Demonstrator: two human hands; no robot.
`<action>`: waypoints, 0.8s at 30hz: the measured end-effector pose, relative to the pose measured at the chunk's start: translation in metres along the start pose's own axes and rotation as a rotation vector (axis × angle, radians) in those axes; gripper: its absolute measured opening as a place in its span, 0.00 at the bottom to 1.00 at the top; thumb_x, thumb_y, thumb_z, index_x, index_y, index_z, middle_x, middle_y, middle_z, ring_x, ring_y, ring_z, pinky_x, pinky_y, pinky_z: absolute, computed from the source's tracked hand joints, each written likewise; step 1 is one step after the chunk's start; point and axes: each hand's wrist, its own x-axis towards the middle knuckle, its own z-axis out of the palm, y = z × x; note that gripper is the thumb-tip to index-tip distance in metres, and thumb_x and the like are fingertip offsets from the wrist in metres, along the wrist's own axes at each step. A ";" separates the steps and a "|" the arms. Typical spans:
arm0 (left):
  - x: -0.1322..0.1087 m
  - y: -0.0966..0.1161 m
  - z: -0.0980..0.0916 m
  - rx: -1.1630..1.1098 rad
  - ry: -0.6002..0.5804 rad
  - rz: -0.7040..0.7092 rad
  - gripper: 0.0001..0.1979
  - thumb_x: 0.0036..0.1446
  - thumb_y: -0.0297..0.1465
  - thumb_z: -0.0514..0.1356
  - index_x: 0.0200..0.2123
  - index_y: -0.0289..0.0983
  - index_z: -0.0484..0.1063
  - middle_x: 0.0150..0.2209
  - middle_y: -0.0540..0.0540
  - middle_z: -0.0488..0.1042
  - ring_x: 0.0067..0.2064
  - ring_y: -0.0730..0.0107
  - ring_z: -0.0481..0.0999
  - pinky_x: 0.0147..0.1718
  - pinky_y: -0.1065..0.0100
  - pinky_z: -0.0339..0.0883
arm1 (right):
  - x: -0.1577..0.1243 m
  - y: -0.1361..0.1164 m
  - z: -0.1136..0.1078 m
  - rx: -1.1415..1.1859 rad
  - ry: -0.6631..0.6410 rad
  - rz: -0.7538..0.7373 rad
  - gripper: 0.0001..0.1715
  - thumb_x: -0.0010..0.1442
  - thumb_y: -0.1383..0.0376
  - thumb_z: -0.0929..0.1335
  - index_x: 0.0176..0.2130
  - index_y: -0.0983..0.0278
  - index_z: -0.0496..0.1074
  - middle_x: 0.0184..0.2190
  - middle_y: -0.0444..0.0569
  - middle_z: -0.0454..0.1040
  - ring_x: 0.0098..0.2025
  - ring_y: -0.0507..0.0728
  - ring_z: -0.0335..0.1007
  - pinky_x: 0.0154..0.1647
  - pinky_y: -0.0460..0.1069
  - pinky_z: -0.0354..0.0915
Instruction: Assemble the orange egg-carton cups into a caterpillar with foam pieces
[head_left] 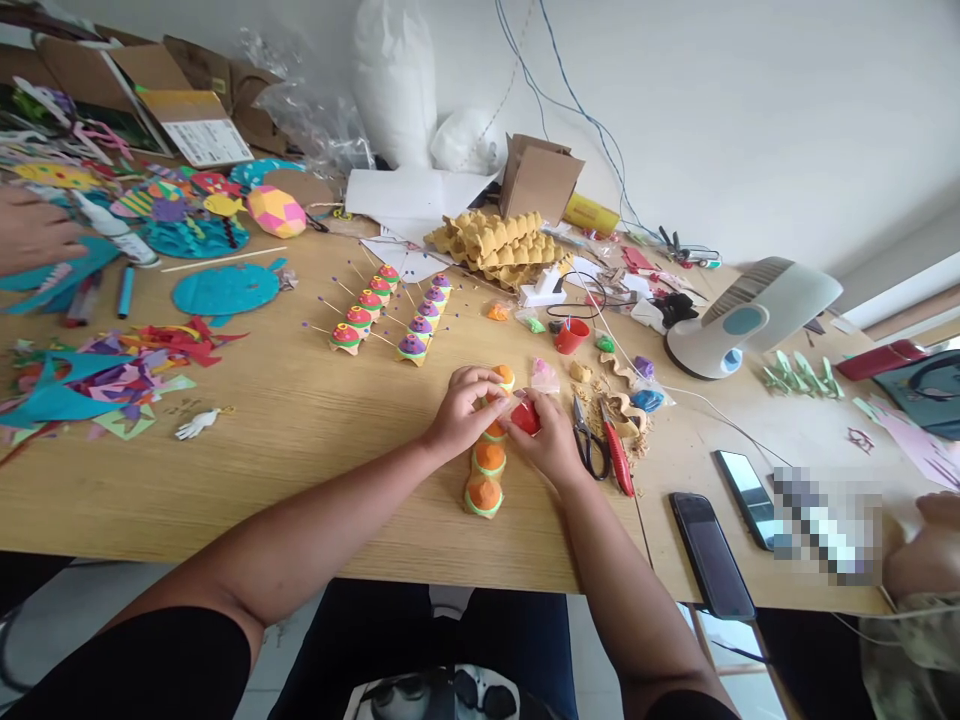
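Between my hands is a small clear bag of red clay. My right hand is closed around it, while my left hand pinches at its edge with thumb and fingers. Beneath them a strip of egg carton, its cups topped with orange clay and edged in pale green, lies on the table; my hands hide part of it. Further back stand two finished-looking carton strips with pins sticking out, one with red and green cups, the other purple.
Right of my hands lie black scissors, a red-handled tool and carton scraps. Behind are a red cup, clay bags and egg cartons. A fan and phones are at right; paper scraps and another person's hand at left.
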 end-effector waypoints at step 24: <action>-0.006 -0.001 -0.001 0.112 -0.006 0.186 0.06 0.66 0.32 0.61 0.34 0.41 0.74 0.46 0.44 0.76 0.57 0.57 0.69 0.62 0.50 0.65 | 0.000 0.002 -0.002 -0.088 -0.036 -0.128 0.33 0.67 0.54 0.71 0.66 0.62 0.66 0.43 0.56 0.78 0.47 0.65 0.74 0.49 0.59 0.72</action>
